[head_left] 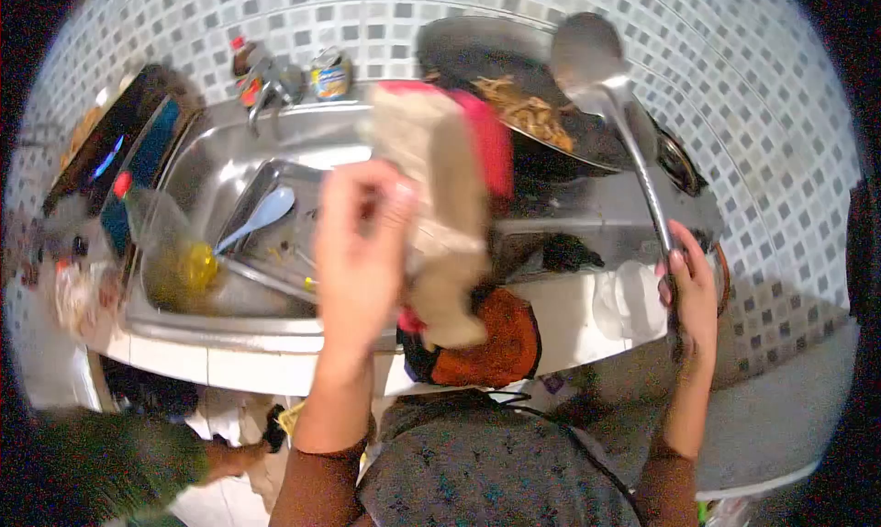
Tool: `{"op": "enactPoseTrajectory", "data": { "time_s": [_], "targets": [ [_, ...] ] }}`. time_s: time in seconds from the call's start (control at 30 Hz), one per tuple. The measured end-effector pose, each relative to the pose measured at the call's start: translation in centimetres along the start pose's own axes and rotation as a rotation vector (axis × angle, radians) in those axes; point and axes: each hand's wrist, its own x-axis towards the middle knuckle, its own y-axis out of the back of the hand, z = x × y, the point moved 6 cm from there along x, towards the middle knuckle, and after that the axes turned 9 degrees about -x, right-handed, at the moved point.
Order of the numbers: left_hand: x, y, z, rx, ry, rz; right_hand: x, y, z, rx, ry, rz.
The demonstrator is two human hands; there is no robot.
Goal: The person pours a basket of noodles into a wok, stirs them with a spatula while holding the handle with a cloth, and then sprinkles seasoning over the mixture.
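My left hand [362, 242] is closed on a beige and red cloth [431, 169], blurred by motion, in front of the sink's right end. The cloth hides part of the counter behind it. My right hand [690, 284] wraps round the long handle of a metal cooking spoon [587, 59], raised with its broad round head up. Behind the spoon head, a dark wok [468, 40] is tilted on the stove and holds shredded brown food [528, 114]. An orange round pad with a dark edge [496, 339] lies at the counter's front edge, below the cloth.
A steel sink [197, 155] holds a tray and a light blue spoon [266, 217]. A bottle of yellow liquid [197, 265] stands at its left. Behind are a faucet [268, 100] and a can [330, 72]. Another person's sleeve [119, 463] is at lower left.
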Motion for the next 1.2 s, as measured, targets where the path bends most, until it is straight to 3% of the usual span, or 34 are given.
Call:
{"op": "enactPoseTrajectory", "data": {
  "time_s": [0.07,0.1,0.17,0.2,0.3,0.43,0.5,0.57,0.67,0.73,0.8,0.87,0.93,1.0,1.03,1.07,1.17,1.2],
  "targets": [
    [-2.5,-3.0,-0.4,0.27,-0.11,-0.129,-1.0,-0.1,1.0,0.266,-0.005,-0.015],
    [-4.2,-2.9,-3.0,0.151,-0.151,-0.124,-1.3,-0.5,-1.3,0.299,0.024,-0.019],
    [-7.4,-4.0,-6.1,0.318,-0.115,-0.374,-3.3,-3.2,-1.7,0.381,0.026,0.071],
    [-9.8,-4.5,-7.7,0.418,0.001,-0.552,-4.4,-3.9,-2.0,0.413,0.001,0.095],
    [-12.5,-4.2,-8.0,0.524,-0.077,-0.61,-6.4,-4.6,-2.4,0.442,-0.049,0.187],
    [-12.8,-2.8,-8.1,0.407,0.003,-0.578,-7.1,-4.0,-1.5,0.479,0.019,0.074],
    [-12.9,-2.3,-6.6,0.325,0.095,-0.594,-7.8,-3.9,-1.9,0.457,-0.016,0.209],
    [-13.9,-1.7,-5.0,0.165,0.058,-0.495,-8.5,-3.4,-2.4,0.387,-0.03,0.231],
    [-16.0,1.2,-2.4,0.008,0.09,-0.375,-9.1,-3.0,-2.9,0.4,0.197,0.076],
    [-18.3,3.7,-1.9,-0.043,0.136,-0.263,-9.3,-3.0,-3.0,0.418,0.231,0.049],
    [-22.0,6.9,-3.7,0.051,0.477,-0.181,-9.4,-2.8,-2.5,0.574,0.171,-0.03],
    [-26.4,10.6,-5.1,0.323,0.537,0.002,-10.6,-2.6,-1.2,0.666,0.119,-0.035],
    [-31.0,13.8,-5.3,0.704,0.602,0.028,-11.4,-2.2,0.8,0.753,-0.05,-0.011],
    [-35.7,15.6,-4.5,0.875,0.746,0.035,-12.4,-2.2,1.5,0.752,0.08,-0.188],
    [-38.2,16.2,-4.2,0.861,0.835,0.065,-13.5,-2.6,1.5,0.752,0.137,-0.269],
    [-41.0,16.7,-4.0,0.844,0.928,0.092,-14.4,-2.3,2.4,0.714,0.033,-0.127],
    [-48.9,17.8,-4.1,0.748,1.113,0.022,-15.2,-1.2,5.6,0.512,0.087,-0.194],
    [-51.5,18.2,-4.3,0.721,1.178,-0.004,-16.1,-1.8,5.3,0.563,0.003,-0.125]
  ]
}}
